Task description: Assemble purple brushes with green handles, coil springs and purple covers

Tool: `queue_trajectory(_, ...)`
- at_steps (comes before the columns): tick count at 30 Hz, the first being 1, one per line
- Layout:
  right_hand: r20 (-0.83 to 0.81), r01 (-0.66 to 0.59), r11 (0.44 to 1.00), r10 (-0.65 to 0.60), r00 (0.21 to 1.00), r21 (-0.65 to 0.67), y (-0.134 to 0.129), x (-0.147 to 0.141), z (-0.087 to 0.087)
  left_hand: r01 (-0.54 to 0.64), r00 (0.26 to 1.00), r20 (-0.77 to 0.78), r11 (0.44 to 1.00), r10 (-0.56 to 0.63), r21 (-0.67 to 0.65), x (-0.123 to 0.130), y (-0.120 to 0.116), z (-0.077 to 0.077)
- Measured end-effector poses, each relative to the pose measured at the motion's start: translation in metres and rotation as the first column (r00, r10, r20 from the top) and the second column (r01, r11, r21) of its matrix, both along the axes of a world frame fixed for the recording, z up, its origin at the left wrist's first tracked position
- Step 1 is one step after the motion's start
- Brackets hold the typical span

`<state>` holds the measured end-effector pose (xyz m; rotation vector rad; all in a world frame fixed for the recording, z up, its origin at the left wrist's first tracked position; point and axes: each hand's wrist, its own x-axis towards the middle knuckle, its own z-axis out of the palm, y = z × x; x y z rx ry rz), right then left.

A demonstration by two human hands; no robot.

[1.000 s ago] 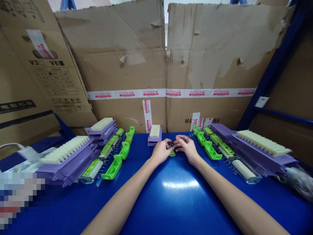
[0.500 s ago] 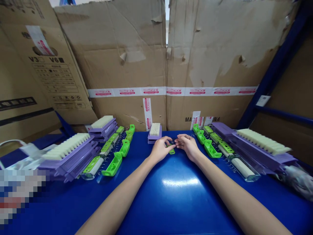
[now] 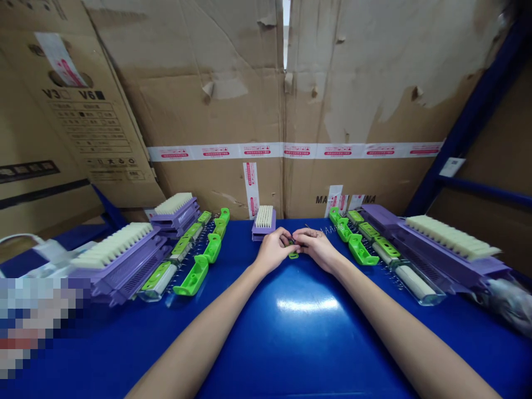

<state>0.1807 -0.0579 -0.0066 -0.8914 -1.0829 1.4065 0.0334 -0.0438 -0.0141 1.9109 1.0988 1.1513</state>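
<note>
Your left hand point(image 3: 272, 249) makes a narrow grip, with the thumb and the fingers closed on a small green part point(image 3: 293, 255), which is low over the blue table point(image 3: 307, 343), in the middle, before the cardboard point(image 3: 216, 116). Your right hand point(image 3: 318, 247) is just beside it, and its fingers are bent narrowly toward the same part; I cannot tell if they pinch something, because the fingertips cover this place. A thin coiled wire point(image 3: 331, 229) lies near your right hand, on the side of the right row of green covers point(image 3: 359, 250). Behind your left hand stands a small purple block with pale bristles point(image 3: 264, 217). Well apart on the left are the left row of green covers point(image 3: 194, 277), the clear-cased pieces point(image 3: 160, 281) and the purple units with pale bristles point(image 3: 118, 249). On the right, a long purple unit point(image 3: 453, 244) with pale bristles rests beside another clear-cased piece point(image 3: 418, 282).
</note>
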Motion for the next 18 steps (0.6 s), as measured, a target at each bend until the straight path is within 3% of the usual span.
queue_trajectory(10,-0.056,0.089,0.993,-0.094,0.994,-0.079,0.001,0.0,0.0025,-0.006,0.997,0.081,0.999,0.008,-0.033,-0.0003,-0.0019,0.0014)
queue_trajectory(13,-0.058,0.111,0.99,-0.116,0.992,-0.088,0.0019,-0.0007,0.002,0.073,0.991,0.111,0.996,-0.068,-0.042,0.0011,-0.0046,0.0023)
queue_trajectory(18,-0.027,0.053,0.997,-0.055,0.998,-0.061,0.004,0.001,-0.0015,0.155,0.971,0.212,0.967,-0.112,-0.2,0.0022,-0.0074,0.0049)
